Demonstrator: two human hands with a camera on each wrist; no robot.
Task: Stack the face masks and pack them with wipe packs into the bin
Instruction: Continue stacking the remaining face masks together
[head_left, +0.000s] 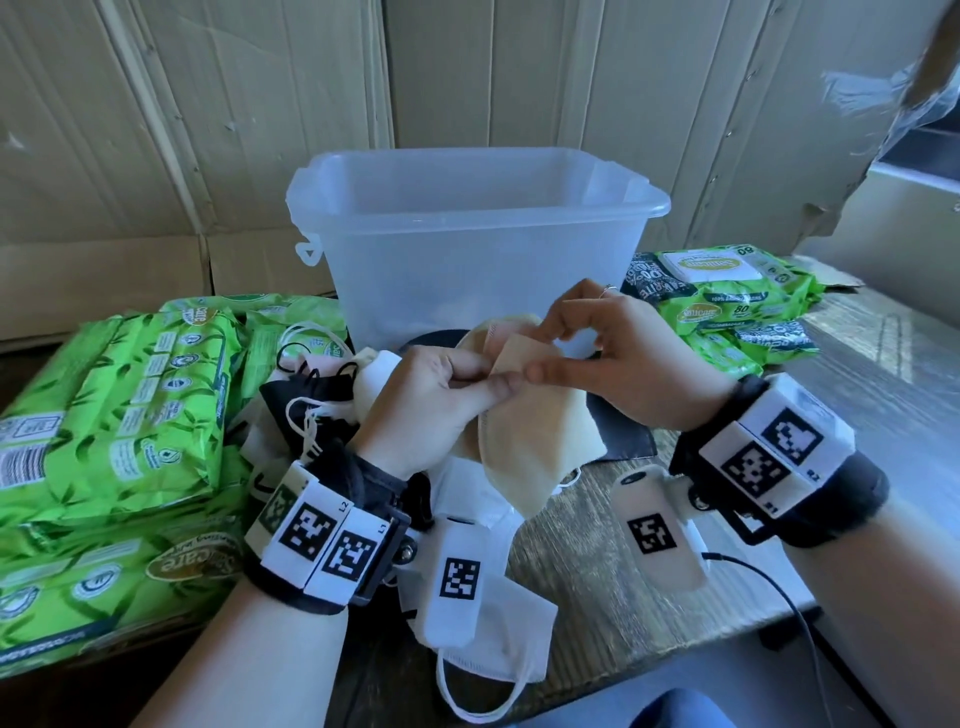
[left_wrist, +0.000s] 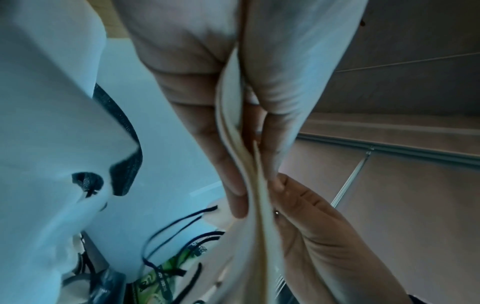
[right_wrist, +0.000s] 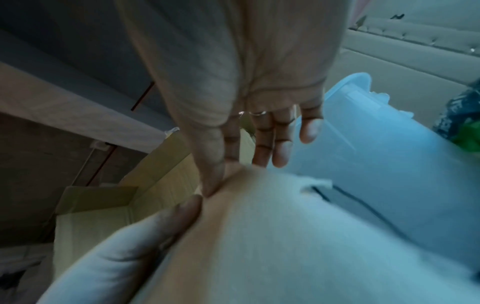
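While left hand (head_left: 436, 387) pinches beige masks (head_left: 535, 431), right hand (head_left: 618, 358) pinches top corner.

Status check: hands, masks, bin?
Left hand and right hand both pinch beige masks. Bin open behind; contents unclear. Loose masks and wipe packs unpacked; nothing blocking.

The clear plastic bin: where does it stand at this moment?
In the head view the bin stands upright at centre back of the table, just behind both hands, between the green wipe packs.
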